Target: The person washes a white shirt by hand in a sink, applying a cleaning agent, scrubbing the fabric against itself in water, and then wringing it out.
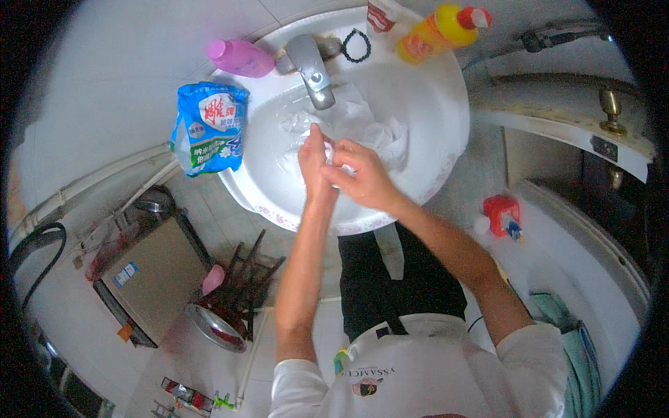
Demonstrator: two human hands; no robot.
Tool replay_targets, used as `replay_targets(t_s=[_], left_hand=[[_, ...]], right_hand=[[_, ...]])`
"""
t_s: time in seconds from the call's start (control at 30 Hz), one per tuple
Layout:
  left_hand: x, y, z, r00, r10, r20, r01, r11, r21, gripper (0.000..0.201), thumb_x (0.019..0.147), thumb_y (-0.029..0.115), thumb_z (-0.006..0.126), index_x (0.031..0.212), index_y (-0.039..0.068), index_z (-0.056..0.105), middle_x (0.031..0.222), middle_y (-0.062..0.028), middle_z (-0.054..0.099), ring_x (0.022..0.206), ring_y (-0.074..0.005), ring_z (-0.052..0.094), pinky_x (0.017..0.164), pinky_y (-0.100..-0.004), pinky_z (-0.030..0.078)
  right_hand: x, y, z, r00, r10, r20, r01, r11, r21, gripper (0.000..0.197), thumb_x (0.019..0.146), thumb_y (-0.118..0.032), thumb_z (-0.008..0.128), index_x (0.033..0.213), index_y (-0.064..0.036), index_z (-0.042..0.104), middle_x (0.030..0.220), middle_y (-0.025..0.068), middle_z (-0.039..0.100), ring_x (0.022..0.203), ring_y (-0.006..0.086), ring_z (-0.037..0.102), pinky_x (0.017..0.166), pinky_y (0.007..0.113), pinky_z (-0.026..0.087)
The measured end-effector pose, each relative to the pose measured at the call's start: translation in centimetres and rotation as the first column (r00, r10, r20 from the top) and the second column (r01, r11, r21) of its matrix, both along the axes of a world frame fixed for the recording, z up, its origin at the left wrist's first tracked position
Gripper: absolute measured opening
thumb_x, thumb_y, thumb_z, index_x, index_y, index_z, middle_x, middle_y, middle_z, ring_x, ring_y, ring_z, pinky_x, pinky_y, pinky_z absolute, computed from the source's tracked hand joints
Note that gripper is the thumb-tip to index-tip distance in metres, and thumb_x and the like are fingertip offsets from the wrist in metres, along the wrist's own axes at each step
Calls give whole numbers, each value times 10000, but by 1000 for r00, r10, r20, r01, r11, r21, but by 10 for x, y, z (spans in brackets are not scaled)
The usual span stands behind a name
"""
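Over the white washbasin [435,104], both my hands are close together with a bunched bit of white cloth between them. My left hand [315,164] is upright, thumb pointing toward the faucet, its fingers mostly hidden. My right hand [364,174] is closed round the cloth, knuckles toward the basin's middle. More white cloth [387,139] lies wet and crumpled in the bowl behind my hands, under the grey metal faucet [310,66]. Whether it is one piece with what I hold cannot be made out.
On the basin's rim stand a pink bottle [240,58], a black bead bracelet [356,46] and a yellow bottle with a red cap [439,35]. A blue detergent bag [209,129] leans at the left rim. A red container [502,214] sits off to the right.
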State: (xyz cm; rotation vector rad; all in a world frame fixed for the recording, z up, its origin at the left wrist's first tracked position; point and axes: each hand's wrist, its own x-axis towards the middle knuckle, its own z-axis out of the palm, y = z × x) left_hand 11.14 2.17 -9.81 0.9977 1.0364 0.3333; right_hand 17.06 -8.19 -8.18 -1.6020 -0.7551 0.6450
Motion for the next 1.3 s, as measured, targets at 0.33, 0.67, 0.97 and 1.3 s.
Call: replay_targets(t_s=[0.33,0.67,0.97,1.3], left_hand=[[8,-24,-15,988,131,-76,-149,935,-323,322,1012,292,470,859,43,605,787,-31,580,724,-125,548,639,-312,443],[3,-39,-18,982,167,-90,-183,959,-218,334,1013,251,440,893,-1,623,853,-80,634,764,-177,598,707,-318,477],[-14,-34,-32,986,108,-129,-138,958,-251,354,1015,282,437,846,23,609,810,-55,587,739,-162,546,674,-340,452],[-32,-14,34,994,104,33,-90,952,-293,353,1031,390,453,857,93,531,808,-17,558,687,-132,526,667,-271,460]], right_hand=[[-14,28,-24,933,-342,115,360,901,-241,461,940,-344,545,657,20,567,576,236,520,472,334,529,514,473,392],[-7,36,-40,943,-329,45,321,865,-387,410,946,-304,518,742,35,627,656,260,579,583,405,600,568,488,436],[-10,29,-44,949,-309,-55,252,857,-450,462,954,-345,501,714,29,625,661,264,584,634,442,614,612,518,446],[41,8,-26,890,-332,-312,160,868,-470,466,982,-422,526,770,-21,635,703,55,613,669,166,570,648,342,441]])
